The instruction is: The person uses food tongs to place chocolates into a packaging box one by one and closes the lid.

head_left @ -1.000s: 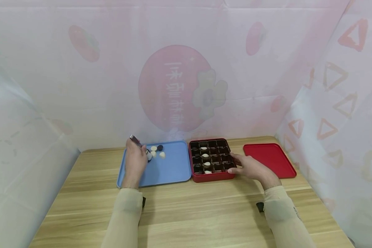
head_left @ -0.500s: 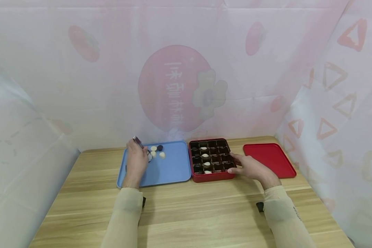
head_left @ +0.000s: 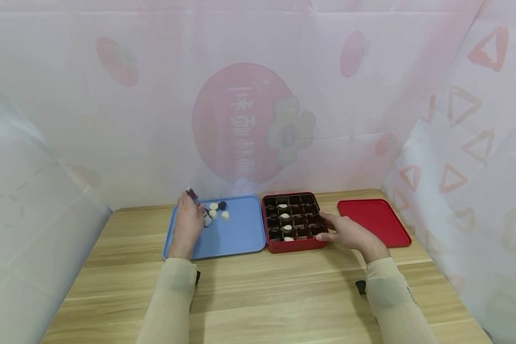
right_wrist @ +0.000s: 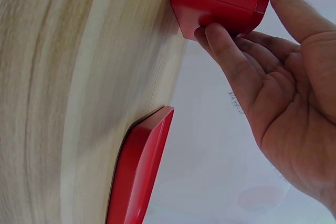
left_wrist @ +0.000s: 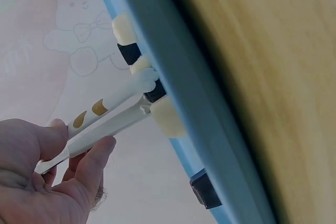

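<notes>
My left hand (head_left: 188, 223) holds a pair of tongs (left_wrist: 107, 124) with pale tips and gold marks, thumb and fingers on opposite sides. The tips reach down to a dark chocolate (left_wrist: 155, 93) on the blue tray (head_left: 236, 239); whether they squeeze it, I cannot tell. White chocolates (head_left: 225, 215) and another dark chocolate (head_left: 222, 205) lie beside it. At the right side of the red box (head_left: 294, 247), my right hand (head_left: 348, 231) grips the corner, with its thumb at the rim and fingertips on the outer wall (right_wrist: 220, 3).
Divided into dark compartments, the box holds dark chocolates (head_left: 273, 229) in its left column and white chocolates (head_left: 285, 216) beside them. A red lid (head_left: 371, 222) lies to the right on the wooden table (head_left: 275, 301). Printed curtains (head_left: 155, 119) enclose the back and sides.
My left hand and the upper end of the tongs have shifted slightly to the right, while the tips stay near the same chocolates. My right hand and the box have not moved.
</notes>
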Motion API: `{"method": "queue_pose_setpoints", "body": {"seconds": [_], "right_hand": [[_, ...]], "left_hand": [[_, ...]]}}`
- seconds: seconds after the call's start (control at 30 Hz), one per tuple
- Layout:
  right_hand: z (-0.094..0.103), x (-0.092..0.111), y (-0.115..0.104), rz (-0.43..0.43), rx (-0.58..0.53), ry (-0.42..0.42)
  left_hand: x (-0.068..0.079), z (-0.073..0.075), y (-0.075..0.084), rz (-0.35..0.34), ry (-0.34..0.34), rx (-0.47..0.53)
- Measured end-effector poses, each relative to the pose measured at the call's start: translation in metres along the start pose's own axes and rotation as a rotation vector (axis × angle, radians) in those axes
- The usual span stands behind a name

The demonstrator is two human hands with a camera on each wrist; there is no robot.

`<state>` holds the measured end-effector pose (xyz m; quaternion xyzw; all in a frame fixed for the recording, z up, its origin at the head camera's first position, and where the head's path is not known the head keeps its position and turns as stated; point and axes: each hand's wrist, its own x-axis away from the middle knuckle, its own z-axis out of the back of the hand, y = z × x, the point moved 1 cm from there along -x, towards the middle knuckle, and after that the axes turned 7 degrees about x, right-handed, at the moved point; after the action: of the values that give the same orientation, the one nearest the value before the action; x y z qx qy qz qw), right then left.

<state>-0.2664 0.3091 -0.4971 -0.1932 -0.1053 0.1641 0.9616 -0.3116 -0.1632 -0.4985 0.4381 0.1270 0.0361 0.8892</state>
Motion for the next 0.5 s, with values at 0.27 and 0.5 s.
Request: {"method": "queue_pose_setpoints", "body": {"seconds": [0.27, 0.5], "right_hand": [[-0.001, -0.001, 0.000, 0.003, -0.002, -0.001], [-0.001, -0.002, 0.000, -0.001, 0.000, 0.000]], "left_hand": [[0.004, -0.002, 0.011, -0.068, 0.010, 0.023], [0.011, -0.009, 0.032, -0.241, 0.044, 0.048]]}}
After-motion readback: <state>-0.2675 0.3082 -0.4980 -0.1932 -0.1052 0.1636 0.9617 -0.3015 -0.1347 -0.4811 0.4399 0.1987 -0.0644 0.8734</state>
